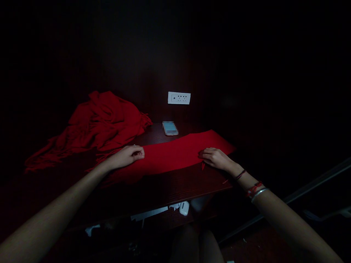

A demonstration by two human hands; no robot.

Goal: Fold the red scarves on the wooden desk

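A folded red fringed scarf (172, 155) lies flat in a long strip across the dark wooden table. On its left part rests my left hand (128, 155), its fingers curled in and the thumb against them; whether cloth is pinched inside is hidden. My right hand (215, 157) lies over the strip's right part, palm down, with the fingers stretched and slightly bent on the cloth. A small red tassel shows just below that hand. Behind my left hand, a second red fringed cloth (106, 117) is heaped loosely, with its fringe spilling to the left.
A phone-like device (170, 128), blurred out, lies behind the strip. Above it a white power socket (179, 98) is set in the dark wall. Under the tabletop, a shelf holds a small white case (184, 208) and papers (150, 213). The surroundings are very dark.
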